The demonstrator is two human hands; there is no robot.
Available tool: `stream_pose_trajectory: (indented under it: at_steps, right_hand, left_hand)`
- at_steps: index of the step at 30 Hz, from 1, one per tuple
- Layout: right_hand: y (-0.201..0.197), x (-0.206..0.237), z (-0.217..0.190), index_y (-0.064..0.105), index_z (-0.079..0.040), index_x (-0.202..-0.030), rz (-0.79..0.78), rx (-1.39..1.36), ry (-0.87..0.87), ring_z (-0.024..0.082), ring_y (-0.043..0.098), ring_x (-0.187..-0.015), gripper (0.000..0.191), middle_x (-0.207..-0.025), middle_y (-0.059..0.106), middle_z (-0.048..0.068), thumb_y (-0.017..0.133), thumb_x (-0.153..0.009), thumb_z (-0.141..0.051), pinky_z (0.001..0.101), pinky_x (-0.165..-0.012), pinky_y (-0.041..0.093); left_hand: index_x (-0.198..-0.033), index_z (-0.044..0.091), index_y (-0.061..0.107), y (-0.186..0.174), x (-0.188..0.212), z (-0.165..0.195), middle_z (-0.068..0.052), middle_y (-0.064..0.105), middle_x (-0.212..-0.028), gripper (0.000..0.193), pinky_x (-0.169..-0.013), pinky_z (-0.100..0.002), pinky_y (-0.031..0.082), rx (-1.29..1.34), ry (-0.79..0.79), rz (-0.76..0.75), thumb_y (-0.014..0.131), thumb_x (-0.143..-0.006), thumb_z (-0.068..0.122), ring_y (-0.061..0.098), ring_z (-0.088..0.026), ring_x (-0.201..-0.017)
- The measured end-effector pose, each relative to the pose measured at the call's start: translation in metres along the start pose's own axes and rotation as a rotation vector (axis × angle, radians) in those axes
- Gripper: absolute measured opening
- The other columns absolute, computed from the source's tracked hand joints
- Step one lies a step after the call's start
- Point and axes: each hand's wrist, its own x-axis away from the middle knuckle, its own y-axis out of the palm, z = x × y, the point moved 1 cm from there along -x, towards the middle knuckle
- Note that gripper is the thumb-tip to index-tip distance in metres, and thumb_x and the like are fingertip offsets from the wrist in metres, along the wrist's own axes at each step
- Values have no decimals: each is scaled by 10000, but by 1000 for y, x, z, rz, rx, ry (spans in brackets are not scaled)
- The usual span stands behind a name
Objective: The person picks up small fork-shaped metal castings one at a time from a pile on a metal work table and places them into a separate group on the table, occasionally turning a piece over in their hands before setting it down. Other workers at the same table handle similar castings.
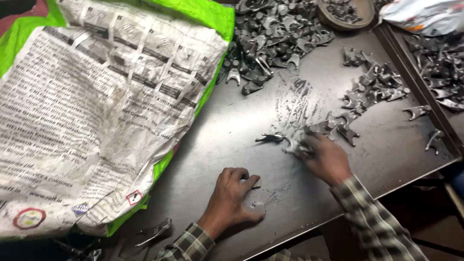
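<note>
My left hand [231, 199] rests palm down on the dark metal table [232, 130], its fingers curled over a small grey metal part that barely shows. My right hand [325, 157] is blurred, with its fingers closed around a grey forked metal part [296, 147]. Another forked part [270, 138] lies just left of that hand. A small cluster of the same parts [369, 89] sits beyond my right hand.
A big white and green printed sack [92, 106] covers the table's left side. A large heap of grey forked parts [275, 34] lies at the back, with a round dish [345, 14] of parts beside it. A second table [437, 63] of parts stands right.
</note>
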Motion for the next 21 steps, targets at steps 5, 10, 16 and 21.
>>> stream_pose_trajectory:
  at_steps: [5, 10, 16, 21]
  right_hand:
    - [-2, 51, 0, 755, -196, -1113, -81, -190, -28, 277, 734, -900, 395, -1099, 716, 36, 810, -746, -331, 395, -735, 574]
    - [5, 85, -26, 774, -184, -1037, -131, -332, -100, 259, 751, -855, 301, -1024, 737, 40, 814, -750, -264, 369, -713, 592]
    - [4, 86, -50, 773, -168, -1020, -151, -293, -268, 290, 723, -874, 291, -1001, 730, 46, 795, -731, -147, 400, -723, 571]
    - [2, 78, -54, 758, -160, -1033, -177, -261, -358, 290, 702, -956, 459, -1037, 723, 36, 707, -605, -4, 407, -759, 565]
  left_hand:
    - [-1250, 78, 689, 0, 1, 0, -166, 577, -1235, 825, -1027, -505, 419, -11, -1, 8, 895, -541, 444, 472, -379, -1195]
    - [-1249, 74, 687, 1, 0, 0, -170, 575, -1238, 837, -1035, -500, 418, -11, 1, -4, 898, -531, 448, 481, -368, -1181]
    - [-1250, 73, 694, -1, 0, 1, -168, 575, -1237, 831, -1031, -492, 428, -8, -14, -6, 895, -534, 442, 485, -360, -1183]
    - [-1235, 62, 703, -3, -1, 3, -172, 581, -1236, 834, -1022, -485, 433, -5, -6, -2, 899, -512, 427, 485, -364, -1181]
